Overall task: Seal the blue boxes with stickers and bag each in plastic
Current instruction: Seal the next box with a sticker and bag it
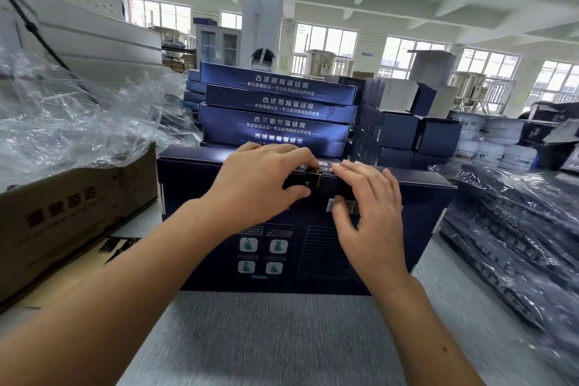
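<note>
Now, the left hand [263, 185] covers much of the sticker [308, 179]: only a dark strip with a gold end shows, pinched between thumb and curled fingers, its print unreadable. It sits right at the top front edge of the blue box [188, 194], which stands upright on the grey worktop [266, 338], blurred near the camera. Just beside it the right hand [369, 213] lies flat with fingers spread over the same edge, thumb on the front face, half hiding a barcode label.
</note>
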